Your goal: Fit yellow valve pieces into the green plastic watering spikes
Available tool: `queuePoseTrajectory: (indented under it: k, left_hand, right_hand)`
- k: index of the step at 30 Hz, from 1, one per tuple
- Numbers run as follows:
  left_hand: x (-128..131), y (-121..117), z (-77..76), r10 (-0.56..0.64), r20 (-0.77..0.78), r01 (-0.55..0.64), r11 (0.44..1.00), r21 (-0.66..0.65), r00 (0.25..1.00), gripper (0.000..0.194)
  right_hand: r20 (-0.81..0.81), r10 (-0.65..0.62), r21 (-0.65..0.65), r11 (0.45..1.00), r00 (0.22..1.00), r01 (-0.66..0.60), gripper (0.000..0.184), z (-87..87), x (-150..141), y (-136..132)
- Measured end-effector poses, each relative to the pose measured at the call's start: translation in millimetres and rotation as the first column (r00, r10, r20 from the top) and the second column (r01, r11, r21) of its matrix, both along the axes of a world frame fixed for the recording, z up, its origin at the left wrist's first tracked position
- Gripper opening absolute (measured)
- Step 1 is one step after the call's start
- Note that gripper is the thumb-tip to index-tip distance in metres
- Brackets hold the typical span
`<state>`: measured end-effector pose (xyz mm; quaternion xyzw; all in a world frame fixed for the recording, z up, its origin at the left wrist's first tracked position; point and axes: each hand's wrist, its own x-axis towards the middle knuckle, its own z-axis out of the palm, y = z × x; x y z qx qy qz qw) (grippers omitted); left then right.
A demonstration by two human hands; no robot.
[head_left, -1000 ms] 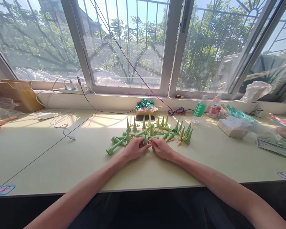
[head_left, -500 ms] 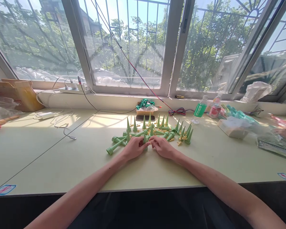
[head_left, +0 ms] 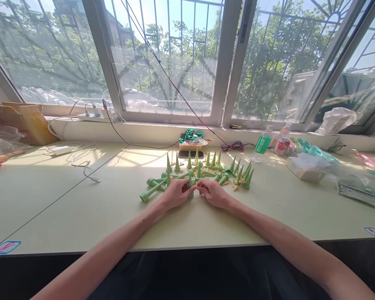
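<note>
My left hand (head_left: pixel 176 194) is closed around an upright green plant-watering spike (head_left: pixel 190 180), low over the table. Right beside it, my right hand (head_left: pixel 214 194) pinches something small at the spike's side; its fingertips nearly meet my left thumb. What it pinches is mostly hidden, though a yellowish bit shows there. Beyond both hands stand several more green spikes (head_left: pixel 248 180), points up. Among them lie long green spike pieces (head_left: pixel 150 193) with wide round ends, along with small yellow valves (head_left: pixel 236 188).
Behind the spikes are a phone (head_left: pixel 190 154) and a small box (head_left: pixel 192 147) of green material. A bottle (head_left: pixel 262 143), a can (head_left: pixel 281 146) and a tissue pack (head_left: pixel 306 167) stand to the right. White cables (head_left: pixel 86 171) lie left. Part of another person's hand shows at the right edge.
My hands stay almost in place, with small finger movements at the spike. At the right edge, the other person's hand has moved mostly out of view.
</note>
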<state>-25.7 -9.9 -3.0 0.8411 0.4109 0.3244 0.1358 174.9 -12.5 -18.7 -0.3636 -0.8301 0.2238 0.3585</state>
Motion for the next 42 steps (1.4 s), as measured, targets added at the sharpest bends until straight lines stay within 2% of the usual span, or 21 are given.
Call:
queuePoseTrajectory:
  k: [10,21,26,33,36,42]
  left_hand:
    - [0.0,-4.7,3.1,-0.111,-0.019,0.111,0.994,-0.019,0.994,0.015]
    - [1.2,-3.8,1.2,-0.118,-0.022,0.119,0.993,0.014,0.993,0.019]
    - [1.0,-2.0,1.4,-0.08,0.076,0.086,0.994,-0.066,0.994,0.017]
    - [0.7,2.4,1.6,-0.098,0.286,0.174,0.952,-0.252,0.953,0.029]
    - [0.7,2.1,2.1,-0.1,0.308,0.185,0.947,-0.262,0.946,0.03]
    - [-0.6,0.1,1.1,-0.124,0.253,0.181,0.96,-0.214,0.959,0.027]
  right_hand:
    - [-0.006,-0.017,-0.004,1.0,1.0,0.017,0.026,1.1,-0.1,-0.5]
    - [-0.033,-0.07,-0.012,0.998,0.997,0.069,0.02,4.1,-2.6,-3.9]
    - [-0.062,-0.089,-0.033,0.996,0.994,0.087,0.014,5.3,-2.7,-5.0]
    - [-0.088,-0.072,0.011,0.997,0.994,0.073,0.022,6.0,-1.2,-3.5]
    - [-0.097,-0.066,0.023,0.997,0.993,0.069,0.021,4.8,-0.5,-1.9]
    - [-0.102,-0.046,0.015,0.999,0.994,0.048,0.021,2.0,0.6,-0.6]
